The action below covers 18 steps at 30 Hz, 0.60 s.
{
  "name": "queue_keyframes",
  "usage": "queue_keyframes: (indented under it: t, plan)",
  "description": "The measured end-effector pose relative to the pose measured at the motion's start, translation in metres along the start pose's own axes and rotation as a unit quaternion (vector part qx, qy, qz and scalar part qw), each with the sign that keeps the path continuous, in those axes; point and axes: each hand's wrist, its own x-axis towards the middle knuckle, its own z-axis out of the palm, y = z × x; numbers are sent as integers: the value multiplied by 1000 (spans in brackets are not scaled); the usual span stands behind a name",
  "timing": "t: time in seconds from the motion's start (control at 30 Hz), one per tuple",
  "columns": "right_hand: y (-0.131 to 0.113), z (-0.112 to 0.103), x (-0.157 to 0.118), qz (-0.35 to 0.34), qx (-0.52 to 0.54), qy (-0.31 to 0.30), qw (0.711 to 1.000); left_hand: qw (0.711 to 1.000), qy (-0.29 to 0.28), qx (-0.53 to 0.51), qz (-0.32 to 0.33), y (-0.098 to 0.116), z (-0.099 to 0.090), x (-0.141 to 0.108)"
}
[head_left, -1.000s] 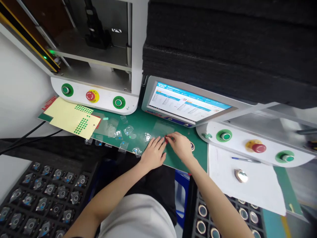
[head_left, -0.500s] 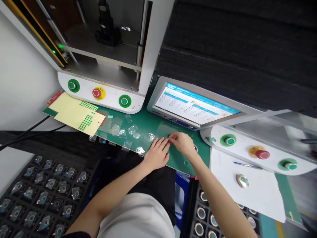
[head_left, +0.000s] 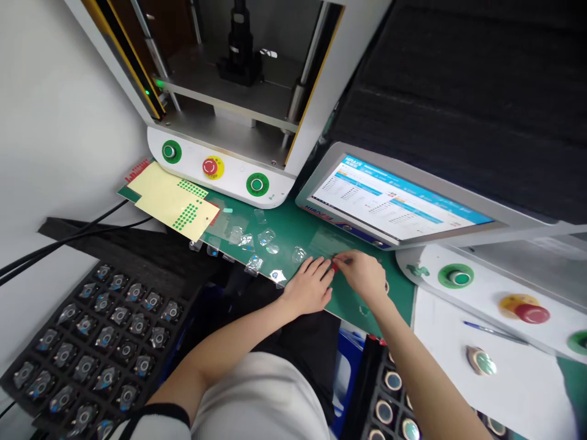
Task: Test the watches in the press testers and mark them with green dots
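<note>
The left hand (head_left: 309,287) is laid palm down at the front edge of the green table (head_left: 298,223), its fingers extended and nothing gripped. Just beside its fingertips, a small red piece (head_left: 335,267) is pinched between the closed thumb and forefinger of the right hand (head_left: 362,272), low over the table. What else may be held there is hidden by the fingers. Behind the right wrist, a round part (head_left: 387,286) is mostly covered.

Clear film pieces (head_left: 266,237), some marked with blue dots, are scattered left of the hands, a few overhanging the front edge. At the table's left end, yellow sticker sheets (head_left: 172,198) are overlapped, with rows of green dots. Along the back edge, a white control panel (head_left: 233,177) with two green buttons and a red one is seen, and a lit monitor (head_left: 398,201) is placed to its right. Toward the right end, a blue pen (head_left: 495,332) and a gold-rimmed disc (head_left: 481,360) are set on white paper (head_left: 518,391). Below the table, film-covered parts are held in a black tray (head_left: 172,342) at left, and gold-rimmed discs in another tray (head_left: 397,400) at right.
</note>
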Motion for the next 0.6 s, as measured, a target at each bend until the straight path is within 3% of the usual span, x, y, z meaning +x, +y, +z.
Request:
queue_keyframes:
  t: [0.17,0.43,0.5,0.6]
  plan:
    - [6,-8,7,1,11,-71,997,1000,-9,25,-6,7,0,-5]
    - [5,-9,59,-32,30,-282,958,994,-11,107,2,17,-11,-16]
    - [5,-9,64,-38,34,-311,949,994,9,104,34,21,-19,-28]
    - [10,-8,66,-41,53,-340,938,997,59,-8,56,17,-30,-70]
